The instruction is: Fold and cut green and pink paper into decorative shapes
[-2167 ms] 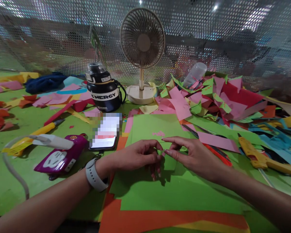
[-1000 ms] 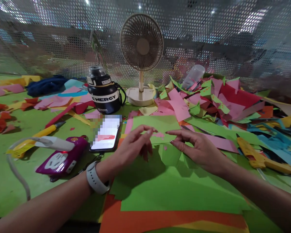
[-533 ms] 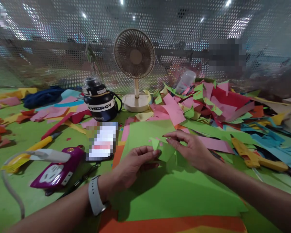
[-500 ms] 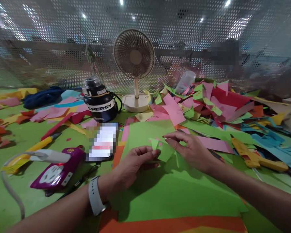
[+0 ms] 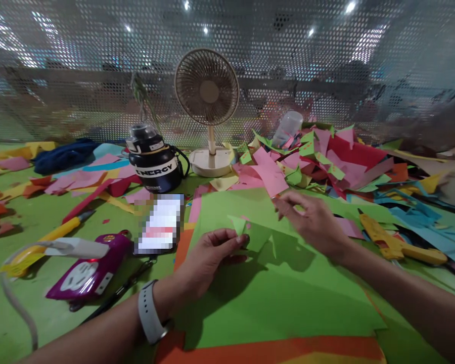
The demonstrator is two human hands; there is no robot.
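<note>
My left hand (image 5: 216, 253), a watch on its wrist, pinches a small folded piece of green paper (image 5: 239, 225) with pink specks near it. Below it lies a large green sheet (image 5: 288, 298) on top of orange paper (image 5: 273, 351). My right hand (image 5: 307, 217) hovers over the upper right of the sheet, apart from the left. Its thumb and fingertips are pressed together near the end of a pink paper strip (image 5: 270, 174); anything between them is too small to make out.
A yellow glue gun (image 5: 396, 242) lies at the right, before heaped paper scraps (image 5: 349, 162). At the back stand a fan (image 5: 208, 96) and a dark bottle (image 5: 155, 162). To the left are a phone (image 5: 161, 225), a purple power bank (image 5: 94, 268) with a cable and a yellow cutter (image 5: 49, 242).
My right hand has moved away from the green paper piece, up and to the right. My left hand has stayed in place, still pinching the paper.
</note>
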